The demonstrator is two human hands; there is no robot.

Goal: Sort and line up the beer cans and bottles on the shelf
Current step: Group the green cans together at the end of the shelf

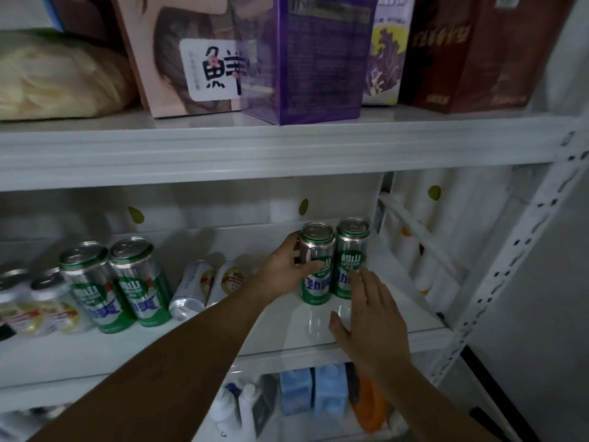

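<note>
Shelf edge (287,350) nearby, left hand (282,271) gripping green can (317,247)

Beer cans (137,282) were green & silver w/ white lettering, lying cans (194,288) white w/ yellow-red labels, shelf (191,342) white, mid box (318,59) purple, rt box (478,52) dark red

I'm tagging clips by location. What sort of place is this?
Probably a storeroom or small shop's stockroom: a white slotted metal shelf rack carries green beer cans, with boxes on the tier above and plastic bottles below.
</note>
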